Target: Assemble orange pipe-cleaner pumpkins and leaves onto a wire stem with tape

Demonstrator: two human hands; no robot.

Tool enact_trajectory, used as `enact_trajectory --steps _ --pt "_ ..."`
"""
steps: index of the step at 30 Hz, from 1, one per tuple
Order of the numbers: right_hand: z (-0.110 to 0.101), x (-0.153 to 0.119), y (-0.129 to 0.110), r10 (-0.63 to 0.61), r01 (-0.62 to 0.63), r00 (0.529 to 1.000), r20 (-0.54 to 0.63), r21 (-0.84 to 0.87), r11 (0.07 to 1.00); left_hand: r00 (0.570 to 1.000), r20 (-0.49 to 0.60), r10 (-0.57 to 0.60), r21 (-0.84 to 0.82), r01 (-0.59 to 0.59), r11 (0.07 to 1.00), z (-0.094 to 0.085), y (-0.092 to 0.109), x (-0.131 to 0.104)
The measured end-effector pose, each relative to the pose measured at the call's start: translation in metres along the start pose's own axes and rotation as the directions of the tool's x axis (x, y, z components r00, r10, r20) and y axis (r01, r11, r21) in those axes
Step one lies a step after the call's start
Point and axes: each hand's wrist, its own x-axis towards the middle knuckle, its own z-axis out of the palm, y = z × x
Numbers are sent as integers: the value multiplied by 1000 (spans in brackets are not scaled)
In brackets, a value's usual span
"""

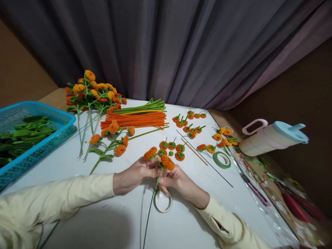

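Low in front of me, my left hand and my right hand meet at the top of a dark green wire stem. Two orange, ribbed pipe-cleaner pumpkins sit at that top, one by each hand. My left fingers are closed on the stem just under the pumpkins. My right thumb and fingers pinch the same spot, with a pale roll of tape hanging beneath them against the fingertips. The exact grip of the right fingers on stem and tape is partly hidden. Several small loose pumpkins lie just beyond.
Left is a blue basket of green leaves. Behind lie a finished branch, a flower bunch and orange pipe cleaners. Right are a wooden stick, green tape, a tumbler, scissors and red-handled pliers.
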Motion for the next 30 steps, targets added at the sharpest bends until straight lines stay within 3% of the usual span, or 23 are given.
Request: enact_trajectory --steps 7,12,17,25,28,30 --pt "5 3 6 19 -16 1000 -15 146 989 995 72 -71 -49 75 996 1 -2 0" --pt "11 1 7 -24 39 997 -79 185 982 989 96 -113 -47 118 992 -2 -2 0" --pt "16 -5 3 -58 84 980 -191 131 988 994 54 -100 -60 103 993 -4 -2 1" --pt "24 -14 -6 -148 125 928 -342 -89 988 992 -78 99 274 -74 959 -1 -1 -9" --pt "25 -15 -7 -175 141 923 -342 -123 982 988 -146 46 226 -12 974 8 3 -13" --pt "24 -14 -6 -185 159 934 -307 -108 981 992 -127 -8 149 27 989 14 6 -15"
